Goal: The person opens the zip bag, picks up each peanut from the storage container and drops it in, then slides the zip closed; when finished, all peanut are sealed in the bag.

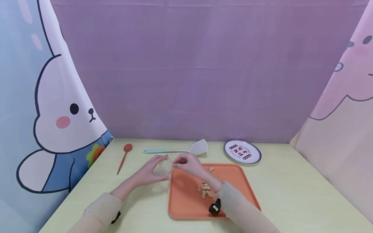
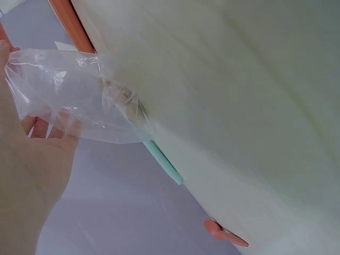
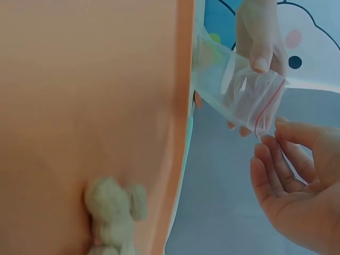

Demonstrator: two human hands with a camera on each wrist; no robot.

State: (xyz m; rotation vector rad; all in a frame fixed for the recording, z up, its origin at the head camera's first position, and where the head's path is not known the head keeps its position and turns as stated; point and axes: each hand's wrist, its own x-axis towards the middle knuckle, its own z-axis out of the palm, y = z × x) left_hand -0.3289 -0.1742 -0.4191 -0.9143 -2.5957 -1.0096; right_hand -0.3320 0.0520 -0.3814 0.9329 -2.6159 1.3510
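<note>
A clear zip bag [image 2: 69,98] with a red seal line hangs between my hands, left of the orange tray [image 1: 186,204]. My left hand [image 1: 151,171] holds its side, thumb in front and fingers behind. With thumb and fingertips, my right hand [image 3: 295,175] pinches a corner at the bag's sealed end. A few tan lumps that look like peanuts [image 2: 125,96] lie at the bag's lower end. Several peanuts [image 1: 206,187] in their shells rest on the tray, below my right forearm; in the right wrist view some peanuts [image 3: 109,215] show up close.
Behind the hands lies a spatula [image 1: 199,147] with a white head and mint handle. A white oval plate [image 1: 242,152] with red print is at the back right. A red spoon [image 1: 127,148] lies at the left. A purple cloth [image 1: 186,71] hangs behind the table.
</note>
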